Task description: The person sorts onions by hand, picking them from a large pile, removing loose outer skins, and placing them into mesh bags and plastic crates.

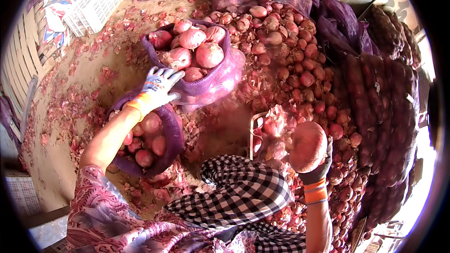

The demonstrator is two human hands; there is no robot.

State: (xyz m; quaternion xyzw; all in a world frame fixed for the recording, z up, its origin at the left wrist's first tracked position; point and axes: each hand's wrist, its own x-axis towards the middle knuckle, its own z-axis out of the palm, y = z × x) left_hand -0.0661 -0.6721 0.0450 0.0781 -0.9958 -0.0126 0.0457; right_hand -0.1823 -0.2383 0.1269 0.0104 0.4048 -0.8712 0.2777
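Observation:
My left hand (161, 89), in a white and blue glove with an orange cuff, reaches to the near rim of a purple mesh bag (220, 82). Its fingers are spread and hold nothing; the fingertips lie beside a red onion (193, 74) in that bag. Large red onions heap up to the top of the bag. Below my left forearm stands a second purple mesh bag (176, 133), its rim rolled back around several onions (151, 123). On the right, my right hand (323, 164), in a dark glove with an orange cuff, grips a big red onion (308, 146) that hides most of its fingers.
A wide pile of onions (300, 61) spreads along the right. Filled mesh sacks (379, 112) are stacked beyond it, with more at the back. Loose skins litter the floor (89, 65). A bent metal rod (251, 136) stands near my knee. A white crate (96, 7) is far left.

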